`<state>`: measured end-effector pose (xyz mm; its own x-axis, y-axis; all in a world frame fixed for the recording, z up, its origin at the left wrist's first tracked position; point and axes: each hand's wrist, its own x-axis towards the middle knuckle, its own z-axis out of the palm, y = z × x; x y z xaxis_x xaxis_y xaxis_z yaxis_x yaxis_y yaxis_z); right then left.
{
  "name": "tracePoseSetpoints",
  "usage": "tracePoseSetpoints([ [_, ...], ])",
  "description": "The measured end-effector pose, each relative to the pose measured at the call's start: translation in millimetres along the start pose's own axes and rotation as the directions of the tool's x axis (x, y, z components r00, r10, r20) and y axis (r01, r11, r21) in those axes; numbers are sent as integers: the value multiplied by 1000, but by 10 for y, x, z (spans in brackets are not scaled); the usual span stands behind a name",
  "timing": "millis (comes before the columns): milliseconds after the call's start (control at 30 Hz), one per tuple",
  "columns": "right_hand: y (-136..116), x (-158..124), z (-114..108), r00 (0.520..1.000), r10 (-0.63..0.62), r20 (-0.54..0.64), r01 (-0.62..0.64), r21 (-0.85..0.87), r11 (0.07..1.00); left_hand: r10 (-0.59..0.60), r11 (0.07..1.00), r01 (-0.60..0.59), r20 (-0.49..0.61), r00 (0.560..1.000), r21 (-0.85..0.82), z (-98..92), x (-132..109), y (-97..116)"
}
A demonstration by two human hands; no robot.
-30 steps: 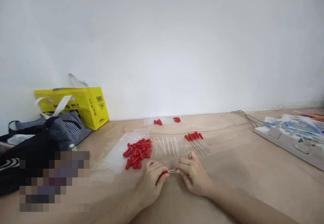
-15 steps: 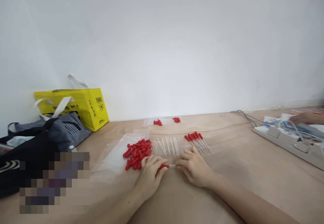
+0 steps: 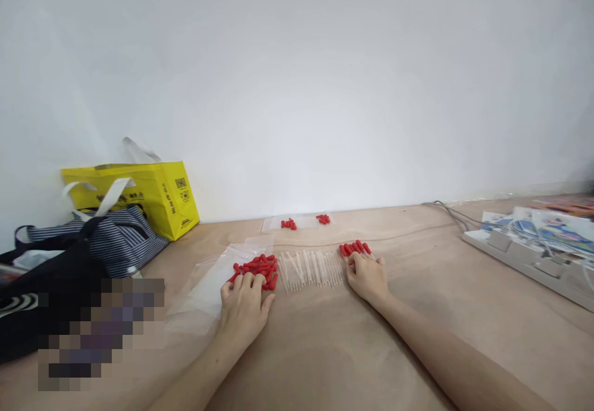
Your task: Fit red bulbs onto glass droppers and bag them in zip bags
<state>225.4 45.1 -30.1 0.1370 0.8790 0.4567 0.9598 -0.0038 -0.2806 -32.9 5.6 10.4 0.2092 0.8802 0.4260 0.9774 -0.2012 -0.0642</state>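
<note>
My left hand (image 3: 244, 309) rests over a pile of red rubber bulbs (image 3: 262, 267), thumb spread from the fingers, which reach down among the bulbs. Its fingertips are partly hidden. On the right, my right hand (image 3: 369, 278) is curled at a row of droppers, glass tubes with red bulbs (image 3: 356, 247) on their ends. Its fingers close around a dropper there, mostly hidden by the hand. Between my hands lies a row of bare clear glass tubes (image 3: 310, 268), side by side.
Clear plastic bags (image 3: 208, 287) lie left of the bulbs. Another bag with red bulbs (image 3: 288, 224) lies by the wall. At left stand a yellow bag (image 3: 174, 203) and a striped bag (image 3: 123, 244). A power strip (image 3: 524, 262) with plugs and cables sits at right beside printed sheets (image 3: 557, 228).
My hands have moved apart from the dropper they held together. The left went left to the bulb pile, the right went up and right to the finished droppers. Another person's hand left the far right.
</note>
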Motion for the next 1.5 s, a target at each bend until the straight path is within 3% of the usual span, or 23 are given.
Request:
tracePoseSetpoints([
  [200,-37,2,-28,1000,3,17,-3,-3,1000,17,1000,-17,-53,998,9,87,63,-9],
  [400,-112,60,-42,991,95,92,-92,-35,995,48,999,-47,-91,995,20,154,123,3],
  [600,-198,183,-50,981,131,142,-120,-81,989,68,998,-66,-150,986,17,112,100,37],
  [733,-239,240,-28,988,59,141,-51,-59,997,120,977,-149,-184,975,-154,28,10,101],
  [833,-234,237,-35,989,48,143,-42,-42,998,244,909,-265,-106,964,-321,-2,-59,148],
  [933,-187,146,-114,988,-21,152,18,16,1000,260,862,-240,-16,965,-446,16,-97,178],
  [1067,-88,-128,-270,959,-228,168,191,209,959,275,776,-221,2,961,-591,73,-105,219],
  [1133,-55,-280,-316,919,-377,117,292,443,848,312,754,-235,18,950,-614,98,-97,246],
  [1233,-69,-441,-332,896,-441,47,324,608,725,322,750,-240,24,946,-617,126,-85,277],
  [1400,-198,-538,-314,861,-502,81,348,625,699,228,767,-177,4,974,-616,150,-90,277],
  [1500,-251,-578,-315,866,-488,105,328,618,715,172,764,-123,16,985,-634,158,-97,274],
])
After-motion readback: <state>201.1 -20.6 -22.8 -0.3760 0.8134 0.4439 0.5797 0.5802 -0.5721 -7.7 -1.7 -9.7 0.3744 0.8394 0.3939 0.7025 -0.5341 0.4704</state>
